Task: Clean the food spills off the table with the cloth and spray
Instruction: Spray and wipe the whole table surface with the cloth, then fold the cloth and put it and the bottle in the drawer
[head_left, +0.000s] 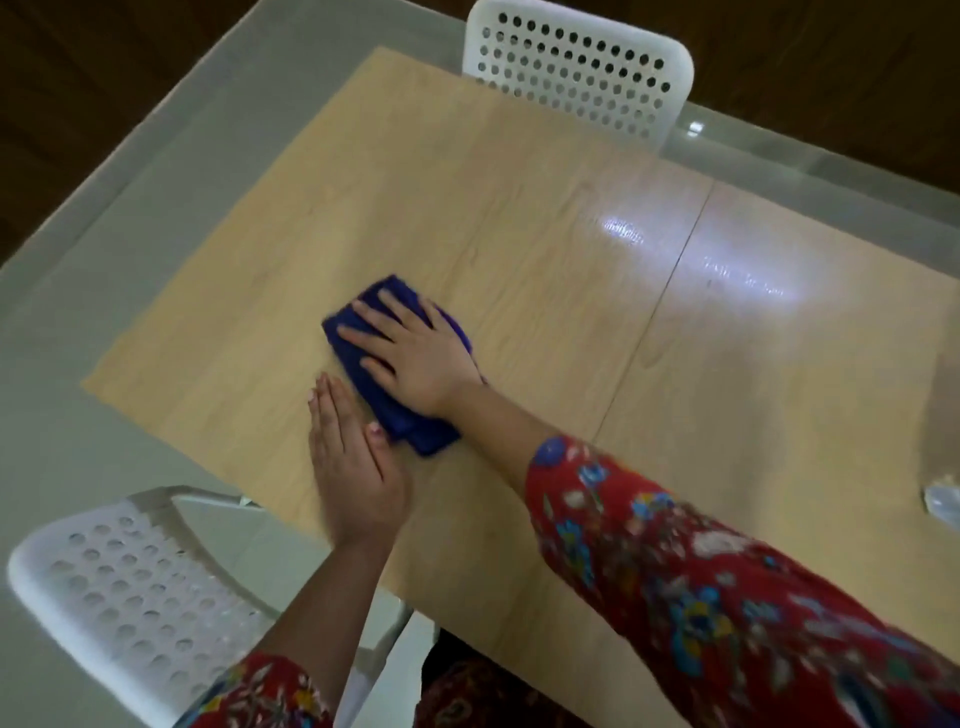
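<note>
On the table, right hand presses the blue cloth, fingers straight; left hand rests flat beside it

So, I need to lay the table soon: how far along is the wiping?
Done: no spills show on the wooden table, which shines at the right. In hand: the right hand presses the blue cloth flat on it; the left hand rests flat beside it. Left: probably only finishing this patch, though blur could hide small marks.
</note>
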